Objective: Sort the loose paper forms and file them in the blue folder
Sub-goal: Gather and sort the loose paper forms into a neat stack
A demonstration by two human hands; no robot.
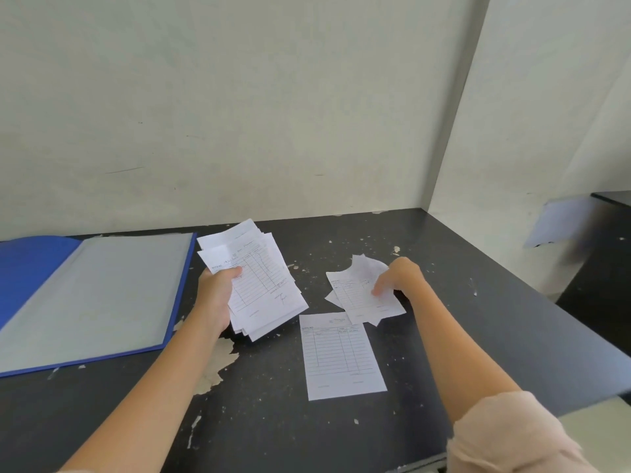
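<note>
Head view: white lined paper forms (254,281) fan out, gripped in the left hand (215,295).
Right hand (397,276) fingers press small papers (358,295); writing too blurry.

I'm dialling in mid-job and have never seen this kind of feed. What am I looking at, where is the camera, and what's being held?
There is no machine: a person works bare-handed, filmed by one wide camera on their head looking down. The left hand holds a fanned stack of forms. The right hand rests its fingers on a small pile of forms on the dark table. One single form lies flat nearer the person. The blue folder lies open on the left.
</note>
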